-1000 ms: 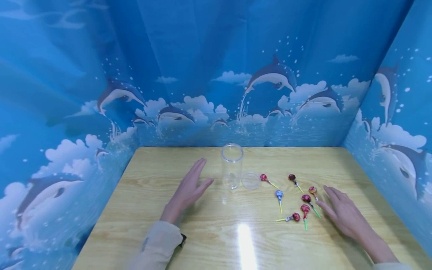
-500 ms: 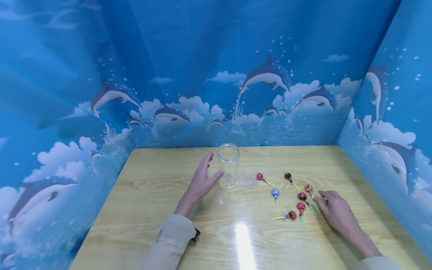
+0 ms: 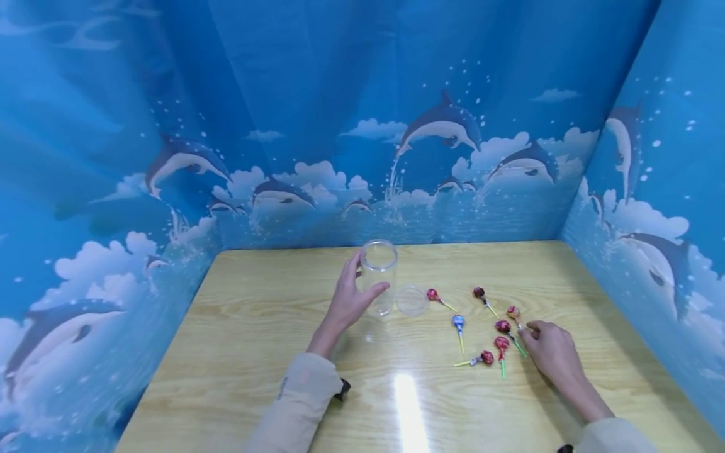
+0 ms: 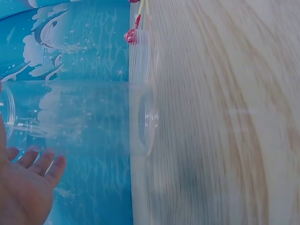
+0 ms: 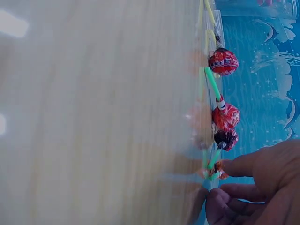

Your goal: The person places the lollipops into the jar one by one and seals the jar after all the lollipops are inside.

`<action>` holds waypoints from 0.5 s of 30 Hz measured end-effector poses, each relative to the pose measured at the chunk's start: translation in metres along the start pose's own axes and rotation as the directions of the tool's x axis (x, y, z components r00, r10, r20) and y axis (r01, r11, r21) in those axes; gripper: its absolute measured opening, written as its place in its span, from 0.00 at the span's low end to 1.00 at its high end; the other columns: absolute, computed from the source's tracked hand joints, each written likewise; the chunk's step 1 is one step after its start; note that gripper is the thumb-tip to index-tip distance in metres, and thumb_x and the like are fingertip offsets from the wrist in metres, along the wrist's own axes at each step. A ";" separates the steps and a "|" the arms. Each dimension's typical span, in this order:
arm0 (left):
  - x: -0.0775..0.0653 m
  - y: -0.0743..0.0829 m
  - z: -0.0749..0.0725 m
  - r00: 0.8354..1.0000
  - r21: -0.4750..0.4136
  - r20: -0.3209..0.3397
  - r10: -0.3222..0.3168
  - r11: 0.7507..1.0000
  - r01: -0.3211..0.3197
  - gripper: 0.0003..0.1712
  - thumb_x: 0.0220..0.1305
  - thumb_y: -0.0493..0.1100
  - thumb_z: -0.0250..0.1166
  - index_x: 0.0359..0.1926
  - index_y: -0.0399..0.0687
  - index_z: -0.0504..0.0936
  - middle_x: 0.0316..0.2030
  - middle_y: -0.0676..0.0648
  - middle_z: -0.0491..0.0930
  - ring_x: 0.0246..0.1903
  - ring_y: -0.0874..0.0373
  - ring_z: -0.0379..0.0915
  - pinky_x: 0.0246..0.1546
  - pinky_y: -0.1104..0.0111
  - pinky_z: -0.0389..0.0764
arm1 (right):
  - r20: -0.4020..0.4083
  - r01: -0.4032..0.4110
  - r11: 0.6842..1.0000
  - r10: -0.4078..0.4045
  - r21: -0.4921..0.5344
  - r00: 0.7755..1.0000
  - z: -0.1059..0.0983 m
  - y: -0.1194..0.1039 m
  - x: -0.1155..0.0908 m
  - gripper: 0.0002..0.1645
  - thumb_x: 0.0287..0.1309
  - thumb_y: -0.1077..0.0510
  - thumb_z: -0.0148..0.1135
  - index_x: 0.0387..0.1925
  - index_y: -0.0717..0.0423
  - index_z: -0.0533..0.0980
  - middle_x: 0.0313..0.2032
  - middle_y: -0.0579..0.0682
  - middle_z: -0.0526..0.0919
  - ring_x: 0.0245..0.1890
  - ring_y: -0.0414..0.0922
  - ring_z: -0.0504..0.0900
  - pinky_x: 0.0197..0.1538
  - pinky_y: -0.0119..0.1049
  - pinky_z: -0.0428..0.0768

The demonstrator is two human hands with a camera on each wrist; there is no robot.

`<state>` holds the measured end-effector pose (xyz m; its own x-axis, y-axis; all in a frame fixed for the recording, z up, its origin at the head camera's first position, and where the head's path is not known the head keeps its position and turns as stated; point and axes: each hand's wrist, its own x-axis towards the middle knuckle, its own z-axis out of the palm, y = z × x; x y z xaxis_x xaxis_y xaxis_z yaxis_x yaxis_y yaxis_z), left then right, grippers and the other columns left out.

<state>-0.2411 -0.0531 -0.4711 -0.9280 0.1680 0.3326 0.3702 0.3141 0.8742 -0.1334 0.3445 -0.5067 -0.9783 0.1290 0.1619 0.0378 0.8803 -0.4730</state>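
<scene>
A clear cylindrical jar (image 3: 379,270) stands upright and uncovered near the table's back. My left hand (image 3: 348,303) is at its left side, with the thumb across the front in the head view. In the left wrist view, the fingertips (image 4: 56,165) lie close beside the jar wall, extended rather than wrapped round it. A flat clear lid (image 3: 412,301) rests just right of the jar. My right hand (image 3: 552,352) bends down at the orange-red lollipop (image 3: 513,312). In the right wrist view its thumb reaches that wrapper, and a gap separates the thumb from the bent fingers.
Several wrapped lollipops lie scattered right of centre, among them a blue one (image 3: 458,321), a dark one (image 3: 479,292) and a red one (image 3: 433,294) by the lid. Dolphin-printed blue curtains (image 3: 317,126) border the wooden table (image 3: 255,327) behind and at both sides.
My left hand has moved right, from beside the jar to round its side. My right hand has come in toward the orange-red lollipop, its fingers bending. The head view has shifted slightly.
</scene>
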 end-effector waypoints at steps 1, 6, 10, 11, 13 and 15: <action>0.000 0.000 0.001 1.000 -0.002 -0.010 0.000 1.000 0.000 0.54 0.61 0.50 0.77 0.80 0.47 0.56 0.73 0.41 0.65 0.68 0.44 0.66 0.68 0.46 0.72 | 0.006 -0.011 1.000 0.011 0.000 1.000 0.000 -0.001 0.001 0.19 0.68 0.60 0.64 0.47 0.77 0.80 0.25 0.52 0.81 0.25 0.47 0.75 0.30 0.47 0.79; 0.001 0.001 0.005 0.998 0.011 -0.057 0.017 1.000 -0.017 0.52 0.61 0.49 0.77 0.79 0.43 0.58 0.70 0.39 0.68 0.66 0.44 0.69 0.66 0.52 0.74 | 0.044 -0.082 0.996 0.081 0.020 0.996 0.002 -0.006 0.003 0.18 0.66 0.61 0.63 0.45 0.77 0.80 0.26 0.55 0.83 0.23 0.45 0.75 0.26 0.39 0.76; 0.002 0.002 0.007 0.997 0.005 -0.079 0.025 1.000 -0.024 0.52 0.60 0.47 0.77 0.78 0.41 0.60 0.69 0.38 0.70 0.65 0.43 0.70 0.65 0.52 0.75 | 0.059 -0.118 0.993 0.117 0.007 0.991 0.001 -0.010 0.005 0.16 0.65 0.62 0.65 0.43 0.77 0.81 0.34 0.67 0.86 0.27 0.52 0.82 0.29 0.46 0.83; 0.003 0.002 0.008 0.996 0.005 -0.082 0.027 1.000 -0.026 0.52 0.60 0.47 0.77 0.78 0.41 0.60 0.69 0.38 0.70 0.65 0.43 0.70 0.65 0.52 0.75 | 0.059 -0.123 0.992 0.123 0.002 0.991 0.001 -0.011 0.006 0.16 0.65 0.62 0.65 0.43 0.76 0.81 0.36 0.69 0.86 0.28 0.54 0.83 0.32 0.48 0.84; 0.004 0.001 0.009 0.996 0.002 -0.089 0.030 1.000 -0.030 0.51 0.60 0.47 0.77 0.78 0.41 0.60 0.68 0.38 0.71 0.65 0.43 0.70 0.65 0.52 0.75 | 0.063 -0.131 0.991 0.131 -0.005 0.989 0.001 -0.012 0.008 0.15 0.65 0.62 0.66 0.42 0.76 0.82 0.39 0.71 0.86 0.32 0.58 0.85 0.36 0.53 0.86; 0.006 0.001 0.010 0.995 -0.003 -0.093 0.034 0.999 -0.035 0.51 0.60 0.47 0.77 0.77 0.40 0.60 0.68 0.38 0.71 0.64 0.43 0.71 0.65 0.50 0.75 | 0.061 -0.135 0.991 0.135 -0.007 0.989 0.001 -0.013 0.009 0.14 0.65 0.62 0.66 0.42 0.75 0.83 0.39 0.71 0.86 0.33 0.58 0.86 0.37 0.55 0.86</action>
<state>-0.2458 -0.0427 -0.4714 -0.9147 0.0907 0.3938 0.4020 0.3048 0.8634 -0.1428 0.3338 -0.5004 -0.9748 0.2188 0.0437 0.1708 0.8580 -0.4845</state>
